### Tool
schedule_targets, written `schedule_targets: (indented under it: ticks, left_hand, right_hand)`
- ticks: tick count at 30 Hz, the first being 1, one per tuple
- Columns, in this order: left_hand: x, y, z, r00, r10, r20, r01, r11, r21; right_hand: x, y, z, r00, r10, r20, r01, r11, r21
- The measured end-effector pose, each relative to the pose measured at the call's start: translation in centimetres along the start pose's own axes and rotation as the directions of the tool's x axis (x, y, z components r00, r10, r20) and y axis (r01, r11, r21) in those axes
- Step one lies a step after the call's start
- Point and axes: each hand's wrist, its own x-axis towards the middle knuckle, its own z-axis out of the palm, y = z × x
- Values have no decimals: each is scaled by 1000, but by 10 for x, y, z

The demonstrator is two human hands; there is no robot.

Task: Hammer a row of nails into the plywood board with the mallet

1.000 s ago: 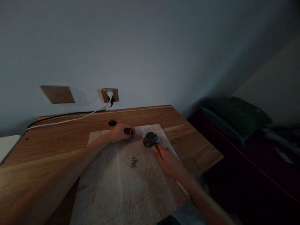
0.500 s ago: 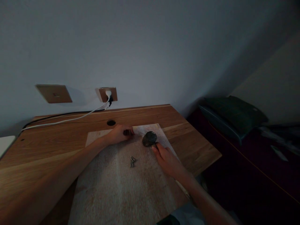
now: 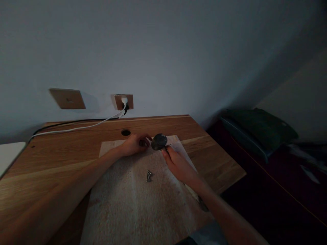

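My right hand [image 3: 178, 166] grips the short handle of a dark, round-headed tool [image 3: 159, 142]. Its disc-like head is raised over the far part of a pale wooden board [image 3: 138, 200], and I cannot make out its exact kind. Just left of that head, my left hand [image 3: 135, 144] is closed, thumb and fingers curled together near the board's far edge. Whatever those fingers pinch is too small and dark to tell. Several metal screws [image 3: 148, 175] lie in a small cluster on the board, nearer to me than both hands.
Beneath the board is a wooden table [image 3: 219, 160] with a round cable hole [image 3: 125, 132] at the back. White and black cables [image 3: 76, 128] run along the wall to a socket [image 3: 124, 101]. A white flat object [image 3: 11, 154] lies at far left; a dark cushion [image 3: 258, 131] is beyond the table's right.
The round-headed tool has risen off the board and tilted toward my left hand. My left fingers have shifted slightly. The whole view has moved a little to the left.
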Motion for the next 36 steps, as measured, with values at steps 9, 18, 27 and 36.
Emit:
schedule_targets:
  ticks: [9, 18, 27, 36]
  left_hand:
    - [0, -8, 2, 999, 46, -25, -45, 999, 8]
    - [1, -7, 1, 999, 32, -20, -32, 999, 14]
    - [3, 2, -6, 996, -16, 85, 18, 1000, -19]
    - [-20, 79, -13, 895, 0, 445, -151, 941, 303]
  right_hand:
    - [7, -12, 3, 999, -39, 23, 40, 998, -42]
    - [5, -13, 7, 1000, -17, 18, 18, 999, -39]
    - [-24, -1, 12, 994, 68, 82, -65, 997, -49]
    - [-22, 7, 16, 992, 94, 82, -91, 995, -39]
